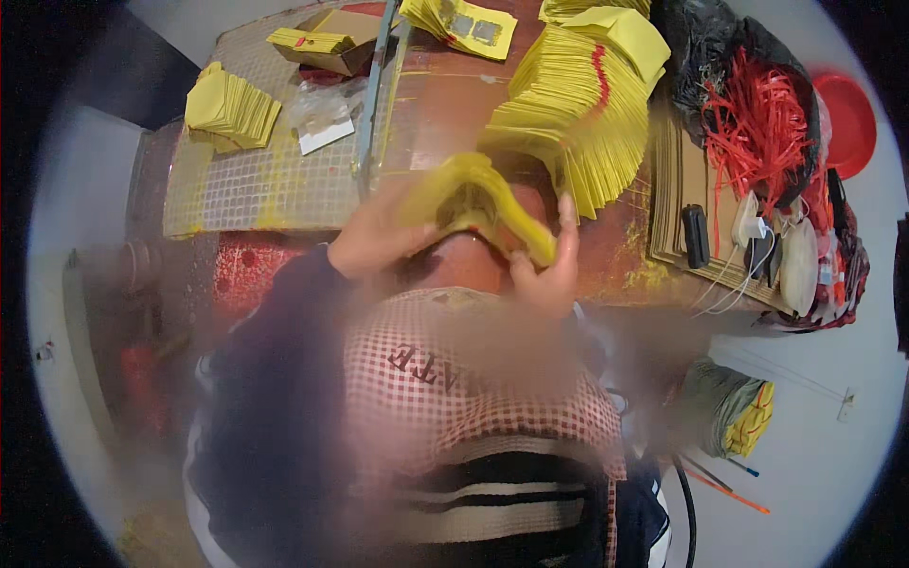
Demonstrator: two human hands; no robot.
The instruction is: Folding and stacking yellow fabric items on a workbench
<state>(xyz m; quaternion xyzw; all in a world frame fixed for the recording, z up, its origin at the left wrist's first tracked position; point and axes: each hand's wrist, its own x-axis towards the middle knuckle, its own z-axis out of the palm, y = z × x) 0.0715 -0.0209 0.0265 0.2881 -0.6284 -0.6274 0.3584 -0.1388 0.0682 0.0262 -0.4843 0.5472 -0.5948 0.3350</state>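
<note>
Between my hands, a bundle of yellow paper pieces [516, 222] is bent into an arch above the table's near edge; motion smears its outline. My left hand [379, 230] is closed round its left end, though blur hides part of the fingers. At the right end, my right hand [549, 270] grips it with the thumb on the near side and the fingers on the outer side. Just beyond my right hand stands a long fanned row of yellow paper pieces [578, 114] with a red wavy mark across the top edges.
On the red table [445, 99], a metal bar [374, 104] borders a grid-patterned mat [227, 185]. The mat carries a small yellow stack [230, 109] and a cardboard box [331, 43]. To the right are flat cardboard [670, 189], red plastic strips [757, 118], white cables [748, 260] and a red basin [846, 123].
</note>
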